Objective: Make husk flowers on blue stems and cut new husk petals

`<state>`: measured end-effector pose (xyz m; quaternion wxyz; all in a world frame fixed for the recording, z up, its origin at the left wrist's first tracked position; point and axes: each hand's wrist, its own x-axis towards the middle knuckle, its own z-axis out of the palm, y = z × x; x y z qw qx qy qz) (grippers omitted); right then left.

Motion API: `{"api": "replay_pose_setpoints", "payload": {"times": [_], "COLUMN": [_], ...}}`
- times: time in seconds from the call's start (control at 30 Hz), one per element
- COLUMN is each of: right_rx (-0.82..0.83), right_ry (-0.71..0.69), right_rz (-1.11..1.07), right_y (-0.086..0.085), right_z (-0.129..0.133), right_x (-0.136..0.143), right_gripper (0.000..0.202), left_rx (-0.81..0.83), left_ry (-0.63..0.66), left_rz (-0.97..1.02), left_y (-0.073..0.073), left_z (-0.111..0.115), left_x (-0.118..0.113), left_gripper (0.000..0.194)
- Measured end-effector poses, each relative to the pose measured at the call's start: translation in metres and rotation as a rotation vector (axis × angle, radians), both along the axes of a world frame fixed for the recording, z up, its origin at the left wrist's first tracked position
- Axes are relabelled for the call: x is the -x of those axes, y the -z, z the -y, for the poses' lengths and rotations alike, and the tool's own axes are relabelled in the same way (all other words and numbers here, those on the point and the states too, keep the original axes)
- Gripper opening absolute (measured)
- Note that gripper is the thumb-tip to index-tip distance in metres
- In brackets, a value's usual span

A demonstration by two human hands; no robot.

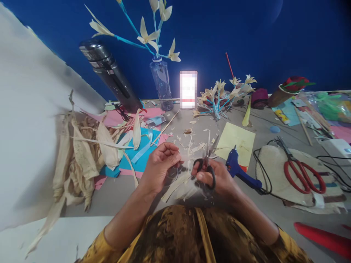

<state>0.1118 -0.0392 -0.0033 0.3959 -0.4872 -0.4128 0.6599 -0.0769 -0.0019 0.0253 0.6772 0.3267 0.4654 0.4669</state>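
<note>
One right hand (217, 173) gripping black-handled scissors (207, 159), left hand (161, 163) curled, hold unclear, screen (188, 89) pixelated, unreadable

At six o'clock, what is pinched in the left hand's grip (164, 162) cannot be told, and a clear shape (172, 174) below the fingertips is blurred. Between four and five, the handle loops of the black-handled scissors (211, 178) are partly covered by the right hand's grip (219, 173). At twelve, the lit screen (188, 89) is reduced to coarse blocks, and the tallest pale flower (154, 4) is cut off by the upper edge. At three, the green contents of a clear bag (333, 109) are obscured, and a white box (340, 147) is cropped by the right edge. At four, a red object (320, 235) is likewise cut short. Near nine, the lower husks (82, 153) are hidden within their pile.
</note>
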Motion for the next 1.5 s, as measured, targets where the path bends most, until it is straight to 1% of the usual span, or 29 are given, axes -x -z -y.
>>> {"api": "replay_pose_setpoints", "payload": {"times": [0.1, 0.2, 0.27, 0.37, 0.53, 0.63, 0.7, 0.8, 0.9, 0.97, 1.03, 1.1, 1.27, 1.4, 1.5], "right_rx": [-0.021, -0.045, -0.047, -0.031, -0.014, -0.03, -0.046, -0.03, -0.02, -0.034, -0.041, -0.028, 0.04, 0.036, 0.029], "right_ry": [0.144, 0.247, 0.284, 0.279, 0.216, 0.197, 0.206, 0.243, 0.279, 0.276, 0.269, 0.268, 0.285, 0.255, 0.242], "right_rz": [-0.056, -0.088, -0.102, -0.122, -0.054, 0.013, 0.039, 0.031, -0.027, -0.047, -0.068, -0.116, -0.184, -0.21, -0.178], "right_y": [-0.008, -0.008, -0.006, -0.006, -0.015, -0.018, -0.016, -0.01, -0.006, -0.005, -0.005, -0.004, -0.003, -0.005, -0.007], "right_z": [-0.008, -0.012, -0.014, -0.016, -0.017, -0.018, -0.018, -0.017, -0.015, -0.014, -0.013, -0.013, -0.011, -0.009, -0.009], "right_x": [0.011, 0.018, 0.02, 0.017, 0.011, 0.009, 0.009, 0.01, 0.015, 0.019, 0.023, 0.027, 0.028, 0.026, 0.024], "right_gripper": [0.037, 0.033, 0.03, 0.028, 0.028, 0.026, 0.025, 0.025, 0.028, 0.028, 0.03, 0.033, 0.033, 0.032, 0.029], "left_rx": [0.037, 0.052, 0.071, 0.117, 0.15, 0.15, 0.155, 0.205, 0.253, 0.277, 0.313, 0.343, 0.373, 0.347, 0.333], "left_ry": [-0.061, -0.06, -0.044, 0.016, 0.209, 0.267, 0.28, 0.233, 0.121, 0.042, -0.005, -0.011, 0.064, 0.065, 0.06], "left_rz": [0.096, 0.157, 0.158, 0.139, 0.087, 0.022, 0.01, 0.119, 0.245, 0.292, 0.332, 0.381, 0.469, 0.402, 0.322], "left_y": [0.004, 0.008, 0.01, 0.012, 0.015, 0.016, 0.015, 0.016, 0.017, 0.017, 0.017, 0.017, 0.02, 0.019, 0.017], "left_z": [0.005, 0.009, 0.011, 0.012, 0.01, 0.009, 0.008, 0.009, 0.009, 0.009, 0.01, 0.011, 0.014, 0.015, 0.015], "left_x": [-0.012, -0.019, -0.021, -0.019, -0.012, -0.009, -0.009, -0.012, -0.016, -0.02, -0.023, -0.026, -0.031, -0.031, -0.029], "left_gripper": [0.033, 0.032, 0.032, 0.032, 0.031, 0.027, 0.027, 0.027, 0.027, 0.028, 0.029, 0.03, 0.025, 0.025, 0.027]}}
